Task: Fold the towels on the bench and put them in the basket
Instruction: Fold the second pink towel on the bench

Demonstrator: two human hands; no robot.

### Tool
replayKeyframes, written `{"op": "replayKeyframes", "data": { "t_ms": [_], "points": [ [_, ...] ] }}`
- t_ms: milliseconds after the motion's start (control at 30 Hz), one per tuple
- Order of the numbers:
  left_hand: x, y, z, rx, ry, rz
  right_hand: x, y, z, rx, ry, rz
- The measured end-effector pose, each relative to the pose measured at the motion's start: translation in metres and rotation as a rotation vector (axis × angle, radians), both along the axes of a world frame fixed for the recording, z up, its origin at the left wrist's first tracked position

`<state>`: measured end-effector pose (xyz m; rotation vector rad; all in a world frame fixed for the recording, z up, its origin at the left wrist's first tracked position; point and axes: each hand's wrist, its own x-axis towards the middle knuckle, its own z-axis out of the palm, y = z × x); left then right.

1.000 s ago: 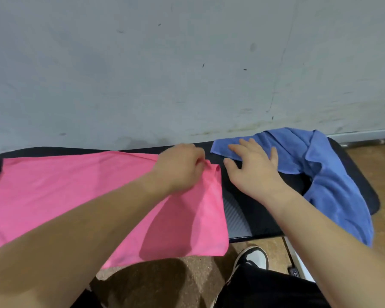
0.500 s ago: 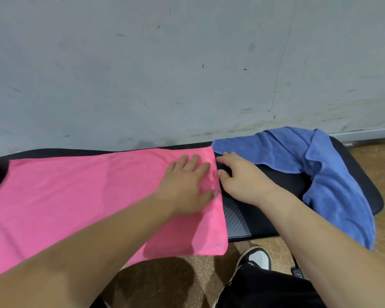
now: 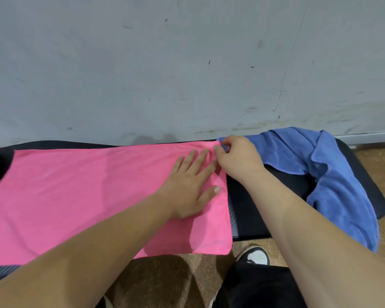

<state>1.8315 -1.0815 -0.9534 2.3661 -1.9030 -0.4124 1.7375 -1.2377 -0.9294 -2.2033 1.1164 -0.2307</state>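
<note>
Towels: pink towel [image 3: 87,196] spread flat on bench [image 3: 253,207], front edge hanging off; blue towel [image 3: 333,174] bunched at bench's right end. Left hand [image 3: 187,187] presses flat on pink towel, fingers straight; right hand [image 3: 240,158] pinches its far right corner.

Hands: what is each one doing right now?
Left hand: open, flat on the pink towel.
Right hand: pinches the pink towel's far corner.

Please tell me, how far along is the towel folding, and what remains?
Done: the pink towel lies spread flat on the bench, with no fold yet. In hand: the left hand presses flat on it while the right hand appears to pinch its far right corner. Left: fold it, then fold the crumpled blue towel at the bench's right end. No basket is in view.
</note>
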Motion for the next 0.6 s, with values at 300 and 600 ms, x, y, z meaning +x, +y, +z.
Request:
{"op": "replayKeyframes", "data": {
  "t_ms": [300, 600],
  "points": [
    [-0.061, 0.065, 0.009, -0.363, 0.168, 0.184, 0.023, 0.011, -0.005, -0.003, 0.007, -0.088],
    [-0.117, 0.035, 0.015, -0.080, -0.079, 0.507, 0.010, 0.008, 0.009, 0.184, -0.275, -0.143]
  ]
}}
